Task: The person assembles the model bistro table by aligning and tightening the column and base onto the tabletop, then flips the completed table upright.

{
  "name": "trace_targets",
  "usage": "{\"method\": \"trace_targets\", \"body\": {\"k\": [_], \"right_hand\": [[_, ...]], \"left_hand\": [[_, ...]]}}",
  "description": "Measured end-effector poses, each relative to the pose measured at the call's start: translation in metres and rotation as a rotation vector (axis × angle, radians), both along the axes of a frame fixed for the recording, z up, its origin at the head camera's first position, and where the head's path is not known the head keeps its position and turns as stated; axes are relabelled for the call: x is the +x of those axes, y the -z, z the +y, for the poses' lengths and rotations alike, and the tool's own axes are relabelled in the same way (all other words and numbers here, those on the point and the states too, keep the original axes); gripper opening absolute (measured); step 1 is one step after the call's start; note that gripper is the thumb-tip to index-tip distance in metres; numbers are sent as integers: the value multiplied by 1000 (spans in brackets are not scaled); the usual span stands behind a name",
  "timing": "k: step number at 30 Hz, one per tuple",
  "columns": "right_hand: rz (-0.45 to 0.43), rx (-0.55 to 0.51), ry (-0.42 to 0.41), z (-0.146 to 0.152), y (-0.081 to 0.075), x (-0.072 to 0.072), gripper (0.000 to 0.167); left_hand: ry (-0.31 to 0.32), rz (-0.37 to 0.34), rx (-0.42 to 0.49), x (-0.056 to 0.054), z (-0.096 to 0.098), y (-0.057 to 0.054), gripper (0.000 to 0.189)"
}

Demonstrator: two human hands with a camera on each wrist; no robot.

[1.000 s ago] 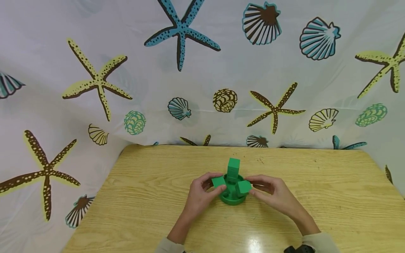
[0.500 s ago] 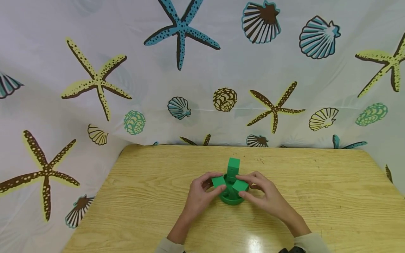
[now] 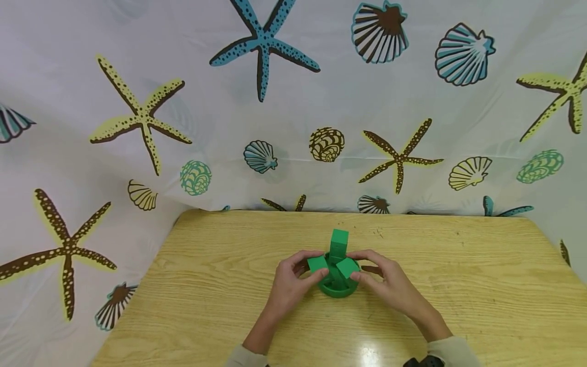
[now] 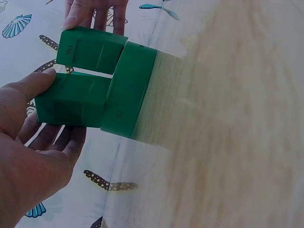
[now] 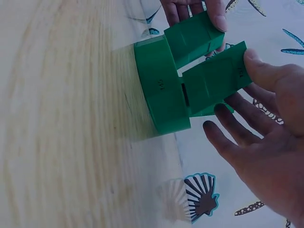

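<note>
A round green base (image 3: pixel 336 293) with a raised rim stands on the wooden table, with three green blocks rising from it. My left hand (image 3: pixel 290 284) pinches the left block (image 3: pixel 316 263) between thumb and fingers; in the left wrist view this block (image 4: pixel 73 102) sits upright in the base (image 4: pixel 128 90). My right hand (image 3: pixel 390 281) holds the right block (image 3: pixel 347 267), thumb in front and fingers behind. Seen from the right wrist, that block (image 5: pixel 216 78) leans, with a dark gap at its foot by the base (image 5: pixel 161 90). The taller-looking back block (image 3: pixel 339 244) is untouched.
The wooden table (image 3: pixel 220 285) extends around the base on all sides. Behind it and to the left hangs a white cloth (image 3: pixel 302 102) printed with starfish and shells.
My right hand has moved left and closer around the right block, which has shifted left and turned in the base. The left hand and the other two blocks have kept their places.
</note>
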State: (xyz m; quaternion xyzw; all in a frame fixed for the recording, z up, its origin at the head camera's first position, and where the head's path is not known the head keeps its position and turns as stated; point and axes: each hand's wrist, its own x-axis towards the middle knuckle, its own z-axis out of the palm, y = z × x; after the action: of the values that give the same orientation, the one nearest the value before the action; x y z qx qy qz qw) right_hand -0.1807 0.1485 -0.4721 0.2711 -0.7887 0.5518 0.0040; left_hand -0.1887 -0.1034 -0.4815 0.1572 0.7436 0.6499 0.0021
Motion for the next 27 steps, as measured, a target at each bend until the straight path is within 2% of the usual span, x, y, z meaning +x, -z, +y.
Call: {"method": "trace_targets", "body": {"k": [6,9,19,27], "right_hand": [[-51,-38,36,-2,0,0,39],[-44,-64,43,-3,1,0,37],[61,-85,119,-10,4,0,35],[145,-12,160,-16,8,-2,40]], "left_hand": [[12,-1,11,0,1,-1,39],[14,-4,14,0,0,-1,40],[12,0,11,0,-1,1,39],[16,10,8,0,-1,1,38]]}}
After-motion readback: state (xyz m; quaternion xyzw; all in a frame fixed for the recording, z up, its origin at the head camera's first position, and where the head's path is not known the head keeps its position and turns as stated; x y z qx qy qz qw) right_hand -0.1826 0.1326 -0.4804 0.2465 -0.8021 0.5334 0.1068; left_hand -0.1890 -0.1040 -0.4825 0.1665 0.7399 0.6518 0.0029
